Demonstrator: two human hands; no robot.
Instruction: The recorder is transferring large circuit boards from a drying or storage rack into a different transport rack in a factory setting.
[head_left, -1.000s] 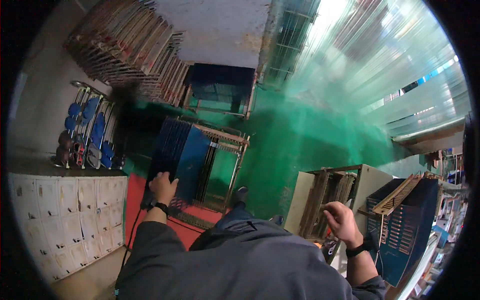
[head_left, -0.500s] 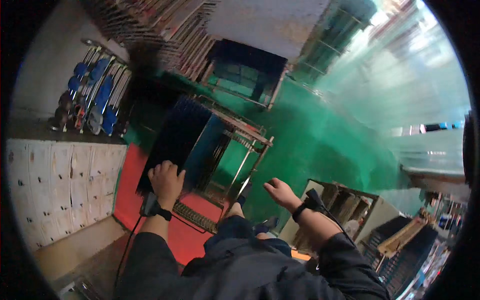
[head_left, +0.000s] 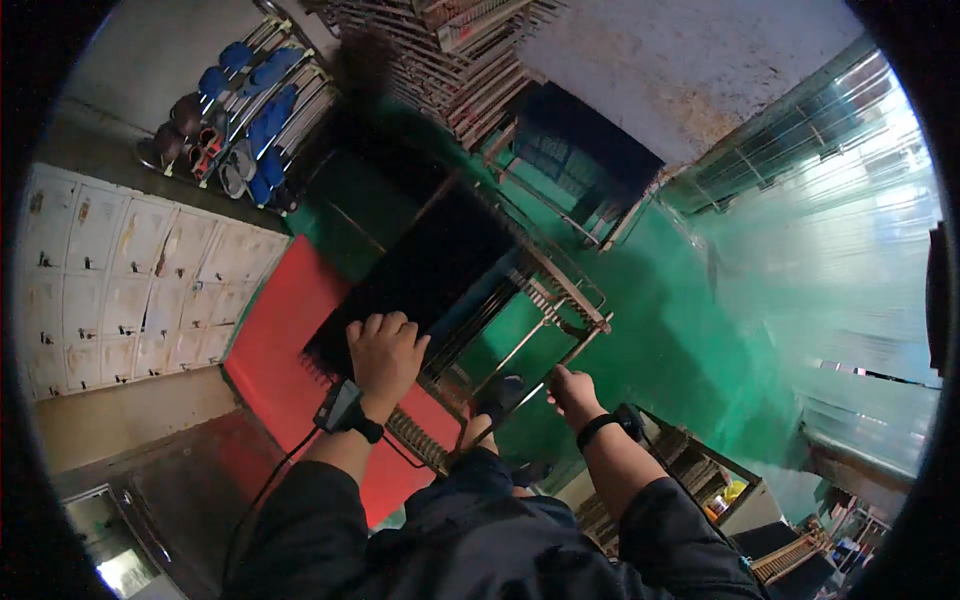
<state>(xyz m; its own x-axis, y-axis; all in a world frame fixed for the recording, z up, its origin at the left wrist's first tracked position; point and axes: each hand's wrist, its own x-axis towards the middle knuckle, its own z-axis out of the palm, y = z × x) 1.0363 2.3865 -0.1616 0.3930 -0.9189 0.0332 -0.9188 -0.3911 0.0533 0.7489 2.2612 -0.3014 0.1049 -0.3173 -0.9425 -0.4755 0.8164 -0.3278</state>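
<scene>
A metal trolley rack (head_left: pixel 565 275) stands in front of me, filled on its left side with a row of dark, flat sheets or panels (head_left: pixel 430 260) packed close together. My left hand (head_left: pixel 385 360) lies over the near end of these dark panels, fingers stretched out and slightly apart. At the rack's right side, my right hand (head_left: pixel 577 393) has its fingers curled at the thin metal rail, and it looks closed around it. Its fingertips are partly hidden. Both wrists wear black straps with small devices.
White lockers (head_left: pixel 130 280) line the left wall, near a shoe rack (head_left: pixel 245 120). A red mat (head_left: pixel 290 320) lies on the green floor (head_left: pixel 660 320). Stacked slatted racks (head_left: pixel 450 70) and another dark-loaded rack (head_left: pixel 575 145) stand ahead. A box-like cabinet (head_left: pixel 745 505) is at my right. Translucent sheeting (head_left: pixel 820 270) hangs beyond.
The view has swung left, shifting the surroundings rightward in the picture. My right hand, apart from the rack before, now meets its rail. My left hand stays at the dark panels.
</scene>
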